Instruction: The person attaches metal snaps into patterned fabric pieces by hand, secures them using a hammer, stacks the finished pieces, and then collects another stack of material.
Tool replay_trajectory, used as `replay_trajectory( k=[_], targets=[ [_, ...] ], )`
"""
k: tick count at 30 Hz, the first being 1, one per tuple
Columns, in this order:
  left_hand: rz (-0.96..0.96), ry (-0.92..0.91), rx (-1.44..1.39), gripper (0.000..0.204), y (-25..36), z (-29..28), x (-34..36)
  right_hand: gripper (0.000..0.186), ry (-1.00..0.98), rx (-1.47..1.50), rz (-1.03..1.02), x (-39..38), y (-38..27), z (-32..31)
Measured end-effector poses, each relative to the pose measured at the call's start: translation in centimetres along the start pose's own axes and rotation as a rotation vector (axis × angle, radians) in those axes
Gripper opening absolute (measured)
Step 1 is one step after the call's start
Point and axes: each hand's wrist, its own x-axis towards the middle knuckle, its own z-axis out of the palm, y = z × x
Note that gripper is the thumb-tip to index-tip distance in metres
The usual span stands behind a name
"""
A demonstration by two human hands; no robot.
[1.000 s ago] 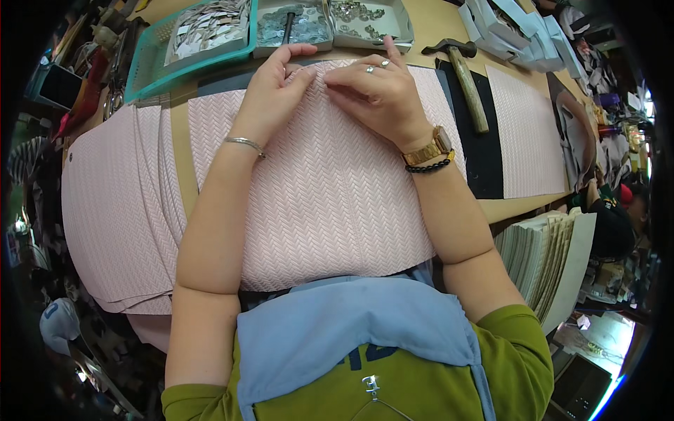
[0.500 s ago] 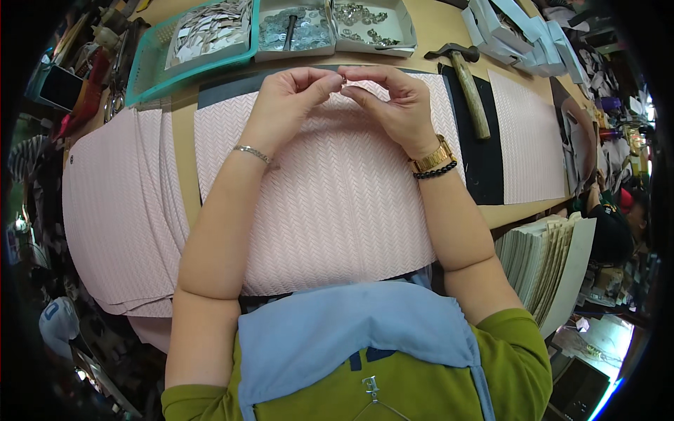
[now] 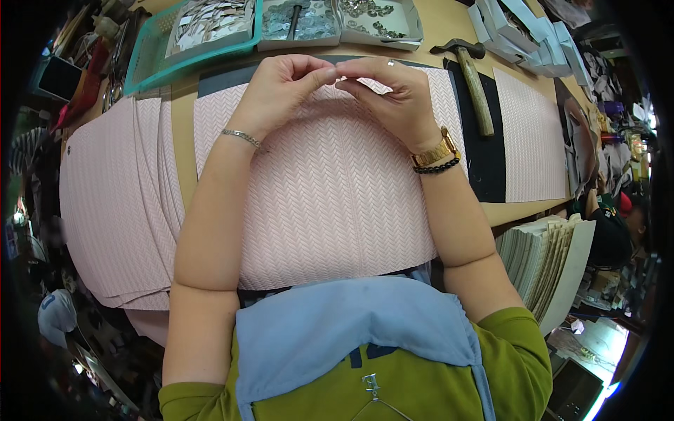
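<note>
At the top middle of the frame, the left hand and right hand pinch something tiny together, fingertips touching, above the pink sheet. A hammer lies right.

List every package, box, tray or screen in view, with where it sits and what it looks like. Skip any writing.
Teal tray: far left of the table edge, rectangular, holds pale cut pieces.
Middle box: beyond the hands, shallow, grey, holds small metal parts.
Right box: next to it, shallow, whitish, holds metal rings.
Grey folded boxes: far right, stacked flat.
Dark screen: far left edge, small, rectangular.
Stack of boards: lower right, pale, upright.
</note>
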Motion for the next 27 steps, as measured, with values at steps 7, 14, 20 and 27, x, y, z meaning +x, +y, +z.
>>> replay_trajectory(
  k=[7,14,20,27],
  targets=[
    [0.346,0.352,0.896,0.034,-2.3,0.3,0.2,0.021,-0.008,0.124,0.391,-0.7,0.7,0.0],
    [0.376,0.308,0.839,0.030,-2.2,0.2,0.5,0.017,-0.101,0.131,0.479,-1.0,1.4,-0.1],
    [0.193,0.257,0.613,0.027,-1.3,1.0,0.5,0.014,-0.090,0.036,0.322,-1.3,2.2,0.3],
    [0.186,0.261,0.479,0.025,-2.1,0.8,0.5,0.013,-0.144,-0.210,0.087,-0.8,1.2,0.6]
  ],
)
